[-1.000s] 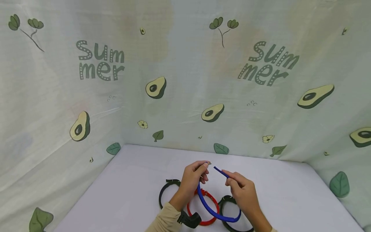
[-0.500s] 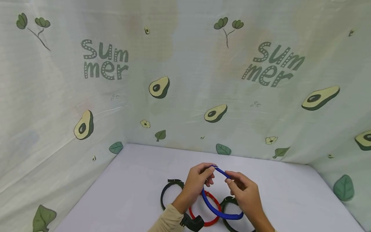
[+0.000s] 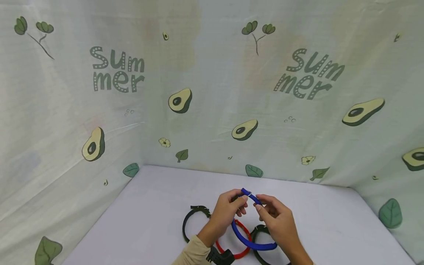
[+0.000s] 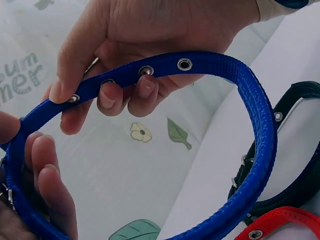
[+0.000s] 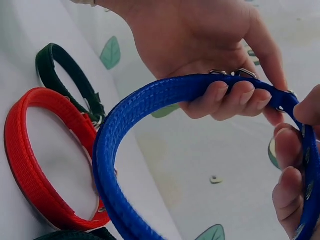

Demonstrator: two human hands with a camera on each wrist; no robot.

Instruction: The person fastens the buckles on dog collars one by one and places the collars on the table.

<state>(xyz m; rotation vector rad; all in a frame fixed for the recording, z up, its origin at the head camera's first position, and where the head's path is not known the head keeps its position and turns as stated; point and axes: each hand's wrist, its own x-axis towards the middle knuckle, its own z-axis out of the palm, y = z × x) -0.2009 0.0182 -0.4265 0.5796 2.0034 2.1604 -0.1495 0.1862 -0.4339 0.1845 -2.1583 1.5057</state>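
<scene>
A blue pet collar (image 3: pixel 253 244) hangs as a loop between both hands, above the table. My left hand (image 3: pixel 226 209) pinches its buckle end; the metal buckle (image 5: pixel 245 73) and a ring show beside the fingers in the right wrist view. My right hand (image 3: pixel 278 215) grips the strap part with metal eyelets (image 4: pixel 185 64). In the head view the blue strap tip (image 3: pixel 244 191) sticks out past a metal piece at the left fingertips. Fingers partly cover the join.
Beneath the hands lie a red collar (image 5: pixel 22 160), a dark collar (image 3: pixel 184 225) at left and a dark green collar (image 3: pixel 253 236) at right. A black device (image 3: pixel 222 257) sits at the left wrist. Printed cloth (image 3: pixel 205 147) walls the white table (image 3: pixel 159 206).
The strap tip was apart from the buckle end a second ago, then met it, and now shows past the metal. Both hands have come closer together.
</scene>
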